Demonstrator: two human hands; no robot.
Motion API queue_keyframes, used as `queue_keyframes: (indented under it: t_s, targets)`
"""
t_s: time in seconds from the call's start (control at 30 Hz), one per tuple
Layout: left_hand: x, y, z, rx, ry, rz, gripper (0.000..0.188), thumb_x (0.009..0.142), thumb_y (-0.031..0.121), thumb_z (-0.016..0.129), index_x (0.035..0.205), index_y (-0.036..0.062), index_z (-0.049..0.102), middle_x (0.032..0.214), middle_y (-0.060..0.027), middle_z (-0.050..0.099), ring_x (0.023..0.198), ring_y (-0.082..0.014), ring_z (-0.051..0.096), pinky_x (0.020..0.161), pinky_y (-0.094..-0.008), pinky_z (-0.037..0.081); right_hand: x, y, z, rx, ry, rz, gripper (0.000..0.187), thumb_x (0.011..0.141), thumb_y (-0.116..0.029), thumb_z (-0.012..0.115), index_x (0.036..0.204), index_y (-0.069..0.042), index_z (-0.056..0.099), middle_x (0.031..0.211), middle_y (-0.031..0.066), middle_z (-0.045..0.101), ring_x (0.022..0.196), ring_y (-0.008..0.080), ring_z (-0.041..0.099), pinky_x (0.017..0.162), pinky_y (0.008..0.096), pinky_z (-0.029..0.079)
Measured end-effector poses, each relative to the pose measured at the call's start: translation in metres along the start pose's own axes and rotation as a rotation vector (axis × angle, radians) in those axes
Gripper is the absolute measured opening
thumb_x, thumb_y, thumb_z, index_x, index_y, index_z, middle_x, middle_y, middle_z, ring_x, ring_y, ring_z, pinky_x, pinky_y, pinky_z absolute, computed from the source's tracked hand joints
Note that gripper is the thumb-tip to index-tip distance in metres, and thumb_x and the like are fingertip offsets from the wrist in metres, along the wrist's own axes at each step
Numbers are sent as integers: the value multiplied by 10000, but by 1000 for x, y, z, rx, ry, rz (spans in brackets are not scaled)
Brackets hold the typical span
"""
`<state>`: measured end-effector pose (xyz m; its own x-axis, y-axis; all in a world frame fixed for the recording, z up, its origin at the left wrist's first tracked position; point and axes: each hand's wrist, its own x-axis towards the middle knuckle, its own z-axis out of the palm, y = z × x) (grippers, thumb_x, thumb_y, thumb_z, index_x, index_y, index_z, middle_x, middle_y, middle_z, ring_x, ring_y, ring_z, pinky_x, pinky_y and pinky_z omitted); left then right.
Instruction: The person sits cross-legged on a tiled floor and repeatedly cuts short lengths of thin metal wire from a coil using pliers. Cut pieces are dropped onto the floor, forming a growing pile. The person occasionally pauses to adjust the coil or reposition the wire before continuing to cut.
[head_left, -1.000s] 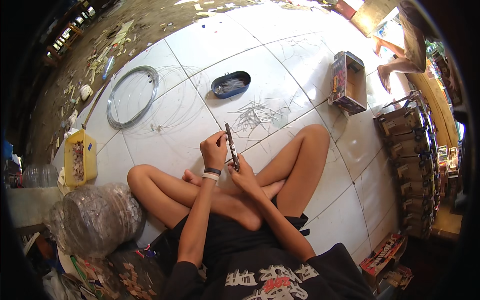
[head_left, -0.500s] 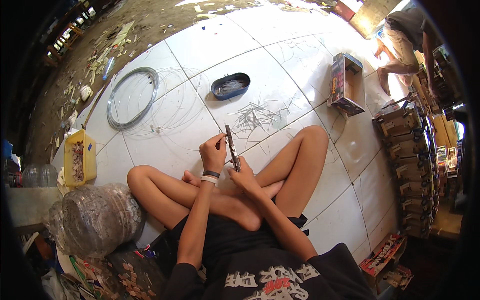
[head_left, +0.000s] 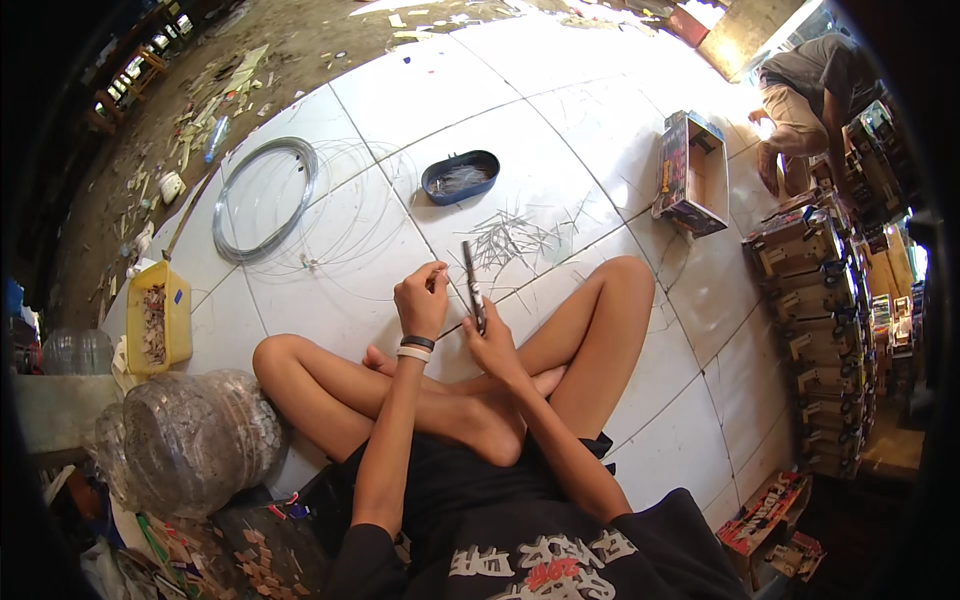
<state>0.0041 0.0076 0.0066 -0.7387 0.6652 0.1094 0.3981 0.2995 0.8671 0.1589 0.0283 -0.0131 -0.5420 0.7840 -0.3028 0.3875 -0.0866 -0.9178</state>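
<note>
My right hand (head_left: 492, 345) is wrapped round the handles of dark pliers (head_left: 472, 285), whose narrow end points away from me. Just left of them, the fingers of my left hand (head_left: 422, 300) are pinched together. A faint strand of wire runs from the loose loops toward this hand, and its end is hidden in the fingers. Beyond my left hand lies a coil of thin silvery wire (head_left: 222, 205) with loose turns spreading to its right. Short cut wire pieces (head_left: 512, 238) are heaped past the pliers. Behind the heap stands a dark blue oval container (head_left: 462, 195) with more pieces inside.
My crossed legs frame the tiled floor (head_left: 640, 420) before me. At left are a yellow tray (head_left: 180, 340) of small scraps and a big clear plastic bottle (head_left: 205, 435). A printed box (head_left: 680, 175) and stacked wooden toy vehicles (head_left: 815, 340) stand right, where another person (head_left: 815, 90) bends over.
The pliers have moved slightly right and away from my left hand, turning more upright. My left hand has shifted a little left. The other person has moved lower, toward the stack.
</note>
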Motion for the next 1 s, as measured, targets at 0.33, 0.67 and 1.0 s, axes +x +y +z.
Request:
queue_keyframes:
  t_s: [0.33, 0.67, 1.0]
  targets:
    - [-4, -12, -5, -66, -21, 21, 258, 910, 22, 698, 1168, 24, 709, 806, -165, 761, 728, -267, 752, 706, -361, 570, -4, 18, 9, -83, -9, -223, 496, 951, -56, 645, 1423, -29, 498, 938, 126, 611, 844, 200, 592, 791, 352, 504]
    - [-1, 2, -8, -30, -144, 86, 144, 942, 50, 666, 1035, 17, 770, 838, -119, 782, 728, -187, 755, 680, -298, 566, 3, -3, 8, -25, 219, -39, 398, 961, -88, 645, 1331, 31, 562, 946, 240, 647, 836, 381, 636, 782, 469, 504]
    - [-5, 7, -2, 1, -72, 43, 159, 940, 74, 670, 1025, 3, 783, 829, -130, 783, 744, -223, 773, 699, -315, 572, 14, -8, -17, -37, 83, -167, 473, 993, -96, 644, 1434, -8, 498, 947, 142, 681, 811, 238, 635, 766, 364, 521]
